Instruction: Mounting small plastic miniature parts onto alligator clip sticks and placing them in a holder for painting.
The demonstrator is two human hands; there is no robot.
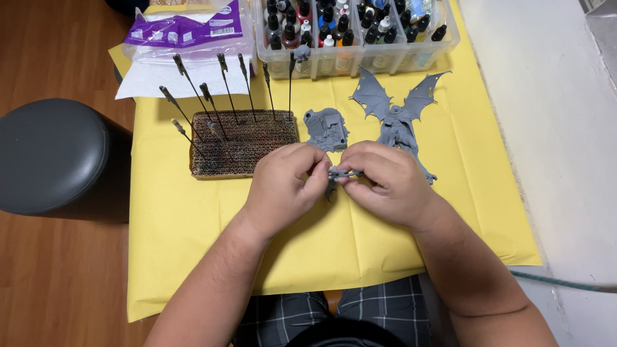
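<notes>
My left hand [283, 186] and my right hand [385, 183] meet over the yellow paper sheet [186, 212], both pinching a small grey model part [337, 175] between their fingertips. Just beyond my right hand lies a grey winged miniature figure [398, 109] with spread wings. A grey rocky base piece [326, 127] sits beyond my left fingers. Most of the held part is hidden by my fingers.
A corrugated cardboard block [247, 144] holds several wire sticks with clips, one carrying a small grey piece [302, 53]. Clear bins of paint dropper bottles [353, 32] stand at the back, a pack of wipes [186, 32] at back left. A dark round stool [54, 154] stands left.
</notes>
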